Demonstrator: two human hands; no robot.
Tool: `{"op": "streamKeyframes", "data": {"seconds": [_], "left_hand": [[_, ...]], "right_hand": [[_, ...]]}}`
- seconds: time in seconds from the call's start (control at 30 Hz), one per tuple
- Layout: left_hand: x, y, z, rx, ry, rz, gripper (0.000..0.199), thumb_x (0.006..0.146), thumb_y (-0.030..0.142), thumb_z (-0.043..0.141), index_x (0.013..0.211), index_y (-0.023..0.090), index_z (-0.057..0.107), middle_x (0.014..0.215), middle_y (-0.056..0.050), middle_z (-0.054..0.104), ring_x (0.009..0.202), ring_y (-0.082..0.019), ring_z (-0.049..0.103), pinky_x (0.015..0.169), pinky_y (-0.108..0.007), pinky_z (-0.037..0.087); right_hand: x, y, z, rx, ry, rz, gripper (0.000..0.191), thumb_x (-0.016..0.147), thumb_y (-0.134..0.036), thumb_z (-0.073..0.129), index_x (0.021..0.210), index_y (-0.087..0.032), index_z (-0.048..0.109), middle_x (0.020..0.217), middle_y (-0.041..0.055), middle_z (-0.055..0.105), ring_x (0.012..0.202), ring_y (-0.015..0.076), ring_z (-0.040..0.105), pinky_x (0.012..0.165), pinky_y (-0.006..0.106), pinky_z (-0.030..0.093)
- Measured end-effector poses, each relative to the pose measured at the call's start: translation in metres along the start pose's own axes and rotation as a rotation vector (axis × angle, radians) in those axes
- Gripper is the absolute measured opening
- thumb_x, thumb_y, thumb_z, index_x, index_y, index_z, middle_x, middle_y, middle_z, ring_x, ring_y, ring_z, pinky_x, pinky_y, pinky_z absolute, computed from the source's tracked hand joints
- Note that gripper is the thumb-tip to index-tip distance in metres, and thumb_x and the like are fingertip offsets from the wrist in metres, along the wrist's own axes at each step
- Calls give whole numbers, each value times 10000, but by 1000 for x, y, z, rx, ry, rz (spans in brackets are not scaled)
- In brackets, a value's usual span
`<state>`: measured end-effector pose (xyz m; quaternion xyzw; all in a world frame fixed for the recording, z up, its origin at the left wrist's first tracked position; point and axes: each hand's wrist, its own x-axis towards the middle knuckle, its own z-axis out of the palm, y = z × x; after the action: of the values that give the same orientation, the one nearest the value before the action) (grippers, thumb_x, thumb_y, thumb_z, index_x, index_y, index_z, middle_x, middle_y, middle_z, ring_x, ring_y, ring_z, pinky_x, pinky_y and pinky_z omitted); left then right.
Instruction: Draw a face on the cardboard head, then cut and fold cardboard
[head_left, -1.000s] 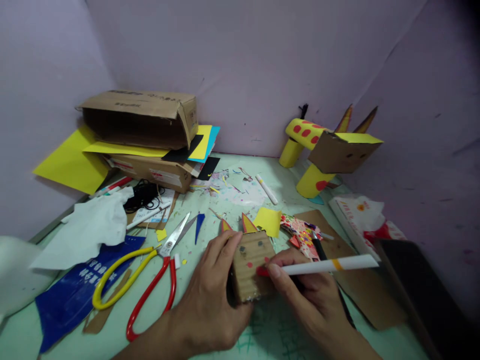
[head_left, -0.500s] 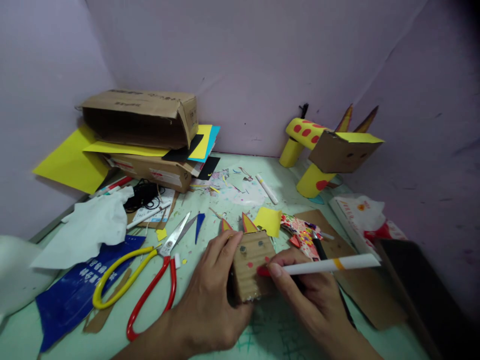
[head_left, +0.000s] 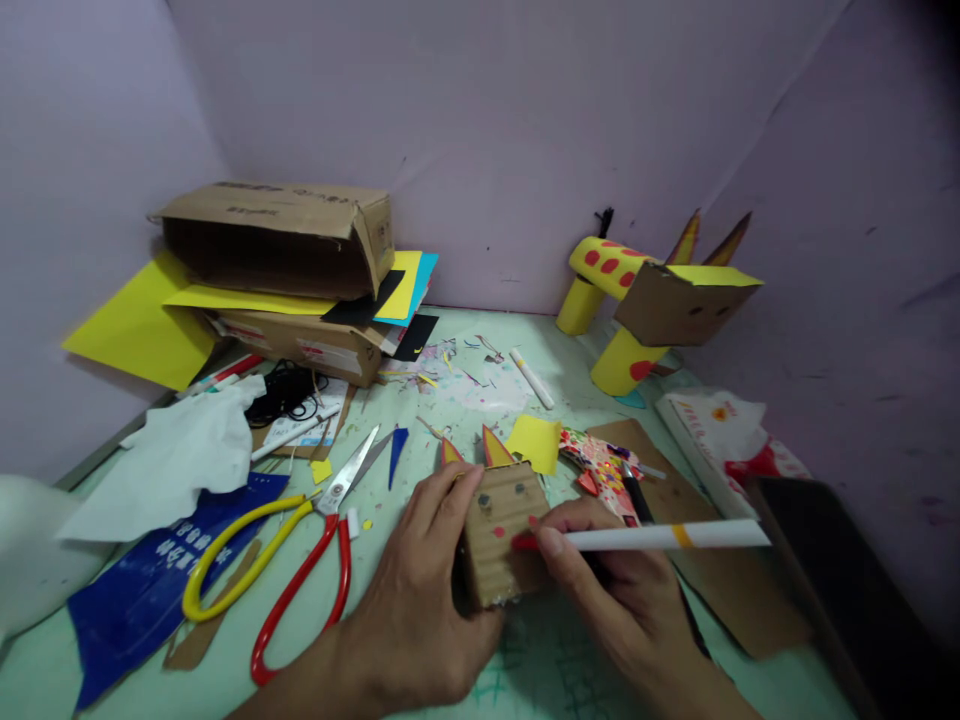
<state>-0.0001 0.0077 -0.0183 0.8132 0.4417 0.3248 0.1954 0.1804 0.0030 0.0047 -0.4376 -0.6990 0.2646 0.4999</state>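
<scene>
A small cardboard box with pointed orange-and-yellow ears stands in front of me, its face bearing two dark eyes and red dots. My left hand is closed round the box's left side, fingers over the top edge. Between the thumb and fingers of my right hand is a white marker with a yellow band. Its red tip end lies against or just over the box's face, right of a red dot; the exact contact is hard to see.
Open scissors with yellow and red handles lie left of my left hand. A yellow-and-cardboard animal figure stands at the back right. Stacked cardboard boxes are at the back left. A dark phone-like slab sits at the right.
The marker has tilted slightly, its back end now a little lower and farther right. Both hands keep their grip, and the box stays almost where it was.
</scene>
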Motion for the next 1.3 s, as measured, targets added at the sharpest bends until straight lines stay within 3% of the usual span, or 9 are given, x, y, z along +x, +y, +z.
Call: {"op": "streamKeyframes", "data": {"seconds": [0.97,1.3], "left_hand": [[1,0,-3,-3,14,39,828,695,160,594,1404,201,169,1410,-190,326,1325,-345,359,1052,-562,393],[1,0,0,4,12,30,845,685,146,593,1412,201,166,1415,-182,324,1331,-333,350,1064,-549,384]], "right_hand": [[-5,6,1,-138,24,61,144,898,-241,543,770,-229,609,626,-38,625,558,113,591,536,192,469],[-3,3,2,-61,38,27,126,879,-188,562,776,-241,611,627,-56,631,548,90,597,521,142,475]]}}
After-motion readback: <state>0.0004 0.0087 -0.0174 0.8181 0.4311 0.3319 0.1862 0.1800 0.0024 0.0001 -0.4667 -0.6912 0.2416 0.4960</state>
